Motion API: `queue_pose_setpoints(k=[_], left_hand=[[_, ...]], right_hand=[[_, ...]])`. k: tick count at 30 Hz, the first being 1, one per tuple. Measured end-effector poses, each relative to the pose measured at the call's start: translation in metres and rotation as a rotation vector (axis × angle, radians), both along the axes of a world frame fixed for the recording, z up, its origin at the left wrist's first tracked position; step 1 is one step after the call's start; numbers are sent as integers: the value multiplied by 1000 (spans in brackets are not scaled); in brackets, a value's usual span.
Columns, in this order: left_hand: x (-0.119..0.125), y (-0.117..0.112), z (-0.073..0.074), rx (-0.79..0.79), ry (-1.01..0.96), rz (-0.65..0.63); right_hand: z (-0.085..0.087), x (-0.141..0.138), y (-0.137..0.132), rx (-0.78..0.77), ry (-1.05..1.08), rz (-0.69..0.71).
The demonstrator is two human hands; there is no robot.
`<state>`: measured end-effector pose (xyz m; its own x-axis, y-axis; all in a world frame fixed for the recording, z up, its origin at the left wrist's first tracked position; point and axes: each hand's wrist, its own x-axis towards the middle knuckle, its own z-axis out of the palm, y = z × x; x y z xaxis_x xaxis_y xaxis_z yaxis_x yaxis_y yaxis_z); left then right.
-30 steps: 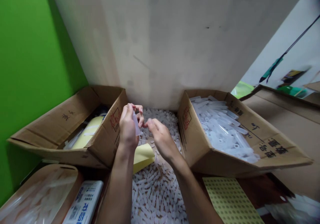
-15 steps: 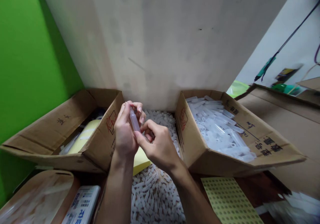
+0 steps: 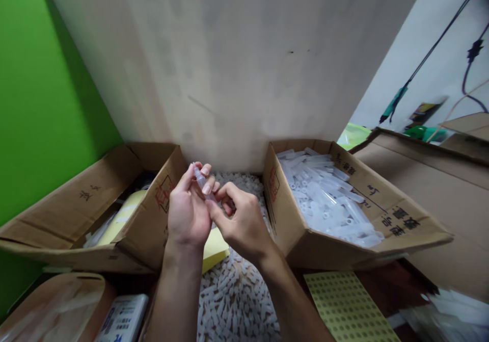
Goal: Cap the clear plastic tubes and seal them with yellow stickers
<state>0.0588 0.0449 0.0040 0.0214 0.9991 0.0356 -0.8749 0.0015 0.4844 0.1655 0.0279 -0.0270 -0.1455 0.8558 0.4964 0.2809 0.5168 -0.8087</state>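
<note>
My left hand (image 3: 186, 212) is closed round a small clear plastic tube (image 3: 200, 179), which sticks up between its fingers. My right hand (image 3: 241, 221) is curled beside it, pinching at the tube's lower end; its fingertips meet the left hand's. Both hands hover over a heap of small white plastic pieces (image 3: 237, 296) lying between two cardboard boxes. What the right fingers pinch besides the tube is hidden.
A cardboard box (image 3: 385, 214) on the right holds several clear tubes (image 3: 324, 199). On the left another box (image 3: 64, 214) holds yellow and white items. A yellow sheet (image 3: 216, 247) lies under my hands. A dotted yellow mat (image 3: 347, 306) lies lower right, and a printed packet (image 3: 122, 319) lower left.
My right hand came in from the pile and closed on the tube's lower end. The left hand tilted the tube so its tip points up and left. The camera shifted slightly.
</note>
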Motion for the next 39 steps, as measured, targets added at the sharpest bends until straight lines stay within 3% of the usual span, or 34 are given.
queue_pose_setpoints(k=[11, 24, 31, 39], left_hand=[[18, -3, 2, -13, -53, 151], [13, -6, 0, 34, 65, 183], [17, -2, -3, 2, 46, 118], [7, 7, -11, 153, 297, 314]], right_hand=[[2, 0, -1, -1, 91, -1], [7, -2, -6, -8, 116, 4], [7, 1, -2, -71, 103, -9], [2, 23, 7, -20, 25, -22]])
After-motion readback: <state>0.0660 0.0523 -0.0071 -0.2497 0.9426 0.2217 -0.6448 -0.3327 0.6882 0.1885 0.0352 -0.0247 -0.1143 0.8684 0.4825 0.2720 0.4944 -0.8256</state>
